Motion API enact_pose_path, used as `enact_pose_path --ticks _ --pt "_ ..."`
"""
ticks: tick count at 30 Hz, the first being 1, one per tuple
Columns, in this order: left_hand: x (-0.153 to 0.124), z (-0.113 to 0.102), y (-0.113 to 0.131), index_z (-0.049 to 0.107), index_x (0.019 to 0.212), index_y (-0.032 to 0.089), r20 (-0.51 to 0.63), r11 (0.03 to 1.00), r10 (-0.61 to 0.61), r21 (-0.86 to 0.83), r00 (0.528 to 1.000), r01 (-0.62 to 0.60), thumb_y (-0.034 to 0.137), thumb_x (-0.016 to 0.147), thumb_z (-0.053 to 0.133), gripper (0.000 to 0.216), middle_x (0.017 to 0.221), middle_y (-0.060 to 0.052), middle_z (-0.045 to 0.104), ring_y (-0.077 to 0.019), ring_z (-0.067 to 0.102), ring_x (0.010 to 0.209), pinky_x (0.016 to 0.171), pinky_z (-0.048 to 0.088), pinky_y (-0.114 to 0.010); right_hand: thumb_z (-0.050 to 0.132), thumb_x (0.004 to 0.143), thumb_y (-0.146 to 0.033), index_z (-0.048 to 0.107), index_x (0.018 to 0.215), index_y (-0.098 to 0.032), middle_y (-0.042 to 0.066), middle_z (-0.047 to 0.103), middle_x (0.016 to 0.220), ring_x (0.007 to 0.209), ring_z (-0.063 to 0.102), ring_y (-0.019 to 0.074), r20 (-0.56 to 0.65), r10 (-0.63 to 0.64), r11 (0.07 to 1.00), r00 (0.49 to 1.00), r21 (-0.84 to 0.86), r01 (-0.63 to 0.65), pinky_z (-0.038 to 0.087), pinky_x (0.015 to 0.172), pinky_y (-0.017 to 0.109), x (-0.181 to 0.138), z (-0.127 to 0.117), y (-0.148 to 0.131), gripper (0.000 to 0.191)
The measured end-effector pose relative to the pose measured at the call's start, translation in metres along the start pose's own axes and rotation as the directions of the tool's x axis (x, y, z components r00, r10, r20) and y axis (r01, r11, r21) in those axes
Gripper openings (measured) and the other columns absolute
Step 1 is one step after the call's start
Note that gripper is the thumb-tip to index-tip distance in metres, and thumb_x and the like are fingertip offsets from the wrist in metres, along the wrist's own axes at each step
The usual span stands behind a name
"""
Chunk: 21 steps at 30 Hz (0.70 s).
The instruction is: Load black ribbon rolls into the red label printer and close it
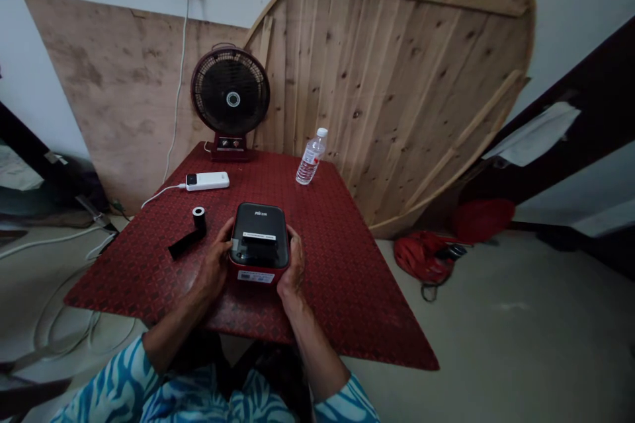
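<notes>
Blue-and-white sleeves (112, 377) lead to the left hand (214, 269) and right hand (292, 266), which clasp a black-topped device (260, 222) from opposite sides, over the near part of a red table (342, 277); whether it touches the surface I cannot tell. Left of it is a black roll (200, 223); beyond stand a clear bottle (311, 158) and a fan (231, 92).

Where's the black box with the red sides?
In the head view, the box is below and left of centre, between the left hand and right hand, right of the black roll.
</notes>
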<state>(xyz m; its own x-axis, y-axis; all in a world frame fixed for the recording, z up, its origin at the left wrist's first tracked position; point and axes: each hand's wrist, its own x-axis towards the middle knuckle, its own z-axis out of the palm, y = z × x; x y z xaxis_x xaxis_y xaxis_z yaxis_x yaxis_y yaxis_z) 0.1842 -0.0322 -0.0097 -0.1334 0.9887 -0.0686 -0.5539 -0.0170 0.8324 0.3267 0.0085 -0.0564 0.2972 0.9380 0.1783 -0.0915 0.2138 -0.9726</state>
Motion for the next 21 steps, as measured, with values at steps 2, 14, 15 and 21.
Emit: enact_pose_path --ticks 2,14,15,21 --pt "0.000 0.001 0.000 0.046 0.135 0.020 0.004 1.000 0.008 0.009 1.000 -0.008 0.023 0.068 0.056 0.068 0.107 -0.003 0.069 -0.0159 0.065 0.088 0.072 0.049 -0.024 0.033 0.089 -0.048 0.060 0.115 -0.022 0.005 0.064 0.119 0.114 0.055 0.0187 0.018 -0.005 1.000 1.000 0.001 0.005 0.039 0.098 0.033 0.003 -0.001 0.001 0.045" --pt "0.010 -0.010 0.002 0.049 0.132 0.019 0.008 0.994 -0.026 0.110 1.000 0.025 0.013 0.064 0.058 0.069 0.095 -0.004 0.071 -0.0149 0.064 0.069 0.062 0.048 -0.024 0.035 0.089 -0.048 0.061 0.113 -0.023 0.004 0.063 0.120 0.114 0.055 0.0200 0.030 0.005 0.998 1.000 0.060 -0.007 0.039 0.097 0.034 0.000 -0.007 0.010 0.043" --pt "0.010 -0.011 0.003 0.049 0.132 0.019 0.018 0.991 -0.019 0.136 1.000 0.016 0.013 0.065 0.058 0.068 0.100 -0.005 0.071 -0.0162 0.065 0.075 0.067 0.049 -0.025 0.036 0.089 -0.049 0.061 0.113 -0.023 0.005 0.063 0.120 0.114 0.055 0.0201 0.032 0.007 0.998 0.999 0.063 -0.009 0.039 0.097 0.034 0.000 -0.007 0.009 0.043" --pt "0.012 -0.014 0.007 0.047 0.134 0.023 0.083 0.983 -0.016 0.185 0.996 0.000 0.010 0.064 0.054 0.071 0.119 -0.008 0.066 -0.0230 0.065 0.097 0.082 0.050 -0.033 0.036 0.089 -0.049 0.060 0.115 -0.023 0.005 0.063 0.119 0.113 0.055 0.0211 0.032 0.046 0.997 0.998 0.061 -0.048 0.041 0.096 0.035 -0.004 -0.009 0.008 0.045"
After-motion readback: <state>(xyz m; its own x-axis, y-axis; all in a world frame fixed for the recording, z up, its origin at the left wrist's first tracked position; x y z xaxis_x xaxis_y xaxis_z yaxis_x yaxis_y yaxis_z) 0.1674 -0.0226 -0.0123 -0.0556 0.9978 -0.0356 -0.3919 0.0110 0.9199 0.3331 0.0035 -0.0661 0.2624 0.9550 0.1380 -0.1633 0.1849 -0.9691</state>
